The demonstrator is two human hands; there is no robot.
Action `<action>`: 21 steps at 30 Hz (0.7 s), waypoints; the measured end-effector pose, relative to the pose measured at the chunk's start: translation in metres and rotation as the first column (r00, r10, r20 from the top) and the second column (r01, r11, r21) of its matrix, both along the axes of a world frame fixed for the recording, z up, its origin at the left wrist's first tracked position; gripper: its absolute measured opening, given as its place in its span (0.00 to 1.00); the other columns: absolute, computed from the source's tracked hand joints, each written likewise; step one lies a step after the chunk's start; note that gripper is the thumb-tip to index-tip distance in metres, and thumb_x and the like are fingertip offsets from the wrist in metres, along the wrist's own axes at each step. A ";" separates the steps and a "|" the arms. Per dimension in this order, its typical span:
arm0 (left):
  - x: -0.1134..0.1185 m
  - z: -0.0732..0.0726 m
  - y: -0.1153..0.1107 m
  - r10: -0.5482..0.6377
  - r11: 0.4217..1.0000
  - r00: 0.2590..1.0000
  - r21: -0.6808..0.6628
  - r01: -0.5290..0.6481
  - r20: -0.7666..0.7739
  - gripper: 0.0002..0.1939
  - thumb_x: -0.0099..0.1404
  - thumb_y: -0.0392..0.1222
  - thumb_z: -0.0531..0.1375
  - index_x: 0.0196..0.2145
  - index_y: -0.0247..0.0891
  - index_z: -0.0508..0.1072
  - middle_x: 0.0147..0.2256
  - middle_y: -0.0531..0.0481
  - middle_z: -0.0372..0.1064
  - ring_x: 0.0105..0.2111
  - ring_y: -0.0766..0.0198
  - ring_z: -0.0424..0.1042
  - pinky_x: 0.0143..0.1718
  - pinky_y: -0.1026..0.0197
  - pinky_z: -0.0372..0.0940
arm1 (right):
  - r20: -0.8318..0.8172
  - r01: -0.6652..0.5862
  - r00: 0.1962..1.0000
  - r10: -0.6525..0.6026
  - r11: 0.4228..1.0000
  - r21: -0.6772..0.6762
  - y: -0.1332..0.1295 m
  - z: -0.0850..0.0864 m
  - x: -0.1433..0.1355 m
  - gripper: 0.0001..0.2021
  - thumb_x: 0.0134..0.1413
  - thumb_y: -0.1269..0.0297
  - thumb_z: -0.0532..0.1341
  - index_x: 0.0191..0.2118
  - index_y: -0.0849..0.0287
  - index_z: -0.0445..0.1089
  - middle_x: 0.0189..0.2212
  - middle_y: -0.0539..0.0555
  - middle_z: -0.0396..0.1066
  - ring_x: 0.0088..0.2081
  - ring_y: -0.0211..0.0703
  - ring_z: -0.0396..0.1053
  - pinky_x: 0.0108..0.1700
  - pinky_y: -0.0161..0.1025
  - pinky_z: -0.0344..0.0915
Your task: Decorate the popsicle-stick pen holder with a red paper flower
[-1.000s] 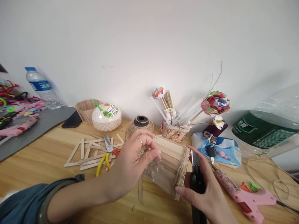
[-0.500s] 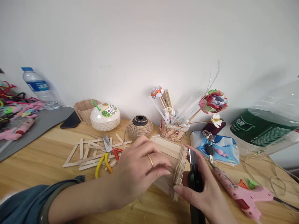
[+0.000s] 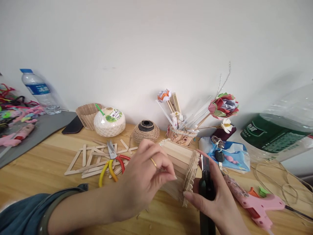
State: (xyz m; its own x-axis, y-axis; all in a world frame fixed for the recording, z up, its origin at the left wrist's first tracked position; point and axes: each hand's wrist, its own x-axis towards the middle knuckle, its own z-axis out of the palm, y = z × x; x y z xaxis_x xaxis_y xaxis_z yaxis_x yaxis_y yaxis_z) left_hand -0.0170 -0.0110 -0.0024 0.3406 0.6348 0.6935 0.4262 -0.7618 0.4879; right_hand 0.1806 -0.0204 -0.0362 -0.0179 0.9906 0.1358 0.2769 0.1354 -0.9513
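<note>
A box of pale craft sticks (image 3: 181, 153) lies on its side, its near right rim trimmed with scalloped twine (image 3: 191, 171). My right hand (image 3: 220, 202) grips that trimmed end between thumb and fingers. Tucked in the same palm is a dark utility knife (image 3: 206, 187), its blade pointing away from me. In front of the box's side, my left hand (image 3: 144, 176) is closed, thumb and index finger pinched together; anything between them is too small to make out. Behind the left hand lie scissors (image 3: 112, 160) with yellow and red handles.
Loose craft sticks (image 3: 91, 163) surround the scissors. Along the wall stand a twine spool (image 3: 146, 133), a white coconut (image 3: 109, 125), a flower holder (image 3: 182, 137) and a large green-labelled bottle (image 3: 274, 133). At right rests a pink glue gun (image 3: 262, 207) with its cord.
My left fingers have curled in more tightly and drawn slightly left, away from the trimmed rim. The box and my right hand have shifted slightly right.
</note>
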 end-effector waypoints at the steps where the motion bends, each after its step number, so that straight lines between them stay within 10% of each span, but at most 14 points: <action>1: -0.001 0.001 0.000 0.007 1.000 0.997 -0.020 -0.006 0.074 0.08 0.68 0.38 0.54 0.29 0.38 0.66 0.28 0.53 0.65 0.34 0.63 0.60 0.37 0.61 0.59 | -0.013 0.012 1.000 -0.012 1.000 -0.017 0.001 0.001 0.000 0.40 0.38 0.55 0.69 0.59 0.53 0.54 0.36 0.54 0.69 0.41 0.54 0.69 0.38 0.43 0.68; 7: -0.005 0.004 0.003 0.080 0.997 0.804 -0.057 -0.058 0.590 0.05 0.67 0.33 0.54 0.34 0.41 0.65 0.27 0.56 0.64 0.28 0.67 0.65 0.31 0.64 0.62 | -0.093 -0.023 0.996 0.015 0.996 -0.082 0.005 0.001 0.004 0.40 0.39 0.53 0.69 0.59 0.54 0.55 0.29 0.50 0.68 0.32 0.47 0.70 0.32 0.39 0.67; 15: -0.004 -0.003 0.011 0.046 0.993 0.993 0.106 -0.057 0.104 0.02 0.61 0.34 0.62 0.34 0.38 0.75 0.28 0.51 0.69 0.35 0.61 0.61 0.37 0.59 0.60 | -0.254 -0.127 0.965 0.063 0.961 -0.244 0.000 0.007 0.001 0.39 0.39 0.50 0.69 0.57 0.56 0.57 0.19 0.43 0.62 0.16 0.32 0.55 0.18 0.31 0.54; 21: 0.004 -0.004 0.006 0.046 0.995 0.999 0.092 -0.048 0.019 0.05 0.60 0.39 0.64 0.34 0.37 0.75 0.30 0.49 0.65 0.36 0.60 0.59 0.37 0.60 0.60 | -0.216 -0.142 0.972 0.094 0.966 -0.215 0.000 0.001 0.001 0.45 0.33 0.49 0.71 0.59 0.54 0.57 0.39 0.55 0.71 0.26 0.41 0.67 0.25 0.37 0.64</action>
State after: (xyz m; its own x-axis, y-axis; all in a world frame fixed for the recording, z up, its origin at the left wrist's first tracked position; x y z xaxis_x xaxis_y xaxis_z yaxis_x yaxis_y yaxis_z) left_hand -0.0130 -0.0052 -0.0067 0.2998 0.5831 0.7551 0.4551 -0.7830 0.4240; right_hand 0.1818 -0.0203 -0.0351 -0.1320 0.9881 -0.0796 0.0703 -0.0708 -0.9950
